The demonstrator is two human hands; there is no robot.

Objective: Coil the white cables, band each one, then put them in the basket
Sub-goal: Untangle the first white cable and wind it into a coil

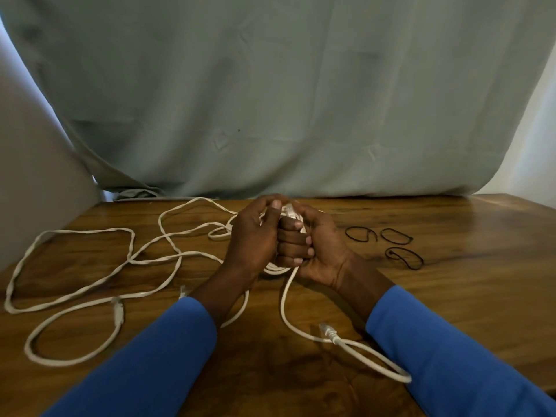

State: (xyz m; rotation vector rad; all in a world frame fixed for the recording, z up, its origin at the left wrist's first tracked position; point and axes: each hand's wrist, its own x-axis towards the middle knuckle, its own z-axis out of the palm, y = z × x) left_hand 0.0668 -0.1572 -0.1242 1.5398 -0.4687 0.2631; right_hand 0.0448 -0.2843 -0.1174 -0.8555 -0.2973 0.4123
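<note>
Both hands clench 1 half-wound white round cable: right hand grasping the coil, left hand feeding. Keep loops even; its tail trails below the grip, 3 black elastic bands right of it.

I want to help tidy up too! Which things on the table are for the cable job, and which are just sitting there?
For the job:
- white cable coil gripped by left hand and right hand
- loose white cables sprawled on the left
- three black elastic bands on the right

Just there:
- grey-green cloth backdrop
- brown wooden table

No basket is in view.
</note>
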